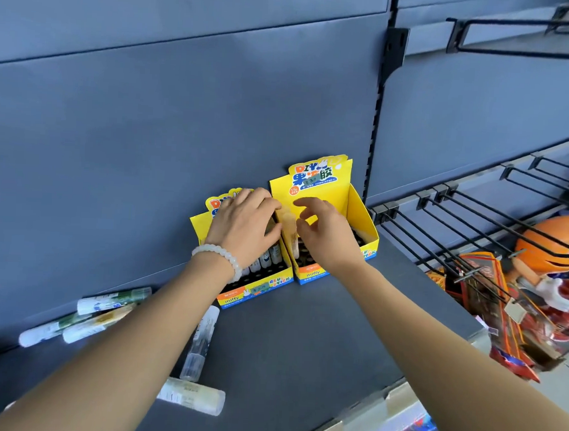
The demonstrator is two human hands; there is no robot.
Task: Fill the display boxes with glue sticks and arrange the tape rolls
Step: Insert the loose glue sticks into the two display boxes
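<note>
Shelf (303, 331) carries two yellow display boxes: right box (362, 216), left box (256, 288). Left hand (243, 226) curls atop the left box; right hand (325, 234), fingers loosely spread, hovers just right of an upright glue stick (290, 227) between them.

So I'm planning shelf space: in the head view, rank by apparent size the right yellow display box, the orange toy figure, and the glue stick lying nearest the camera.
1. Right yellow display box
2. Orange toy figure, partly cut off at the frame edge, so unsure against the box
3. Nearest glue stick, clearly smallest
</note>
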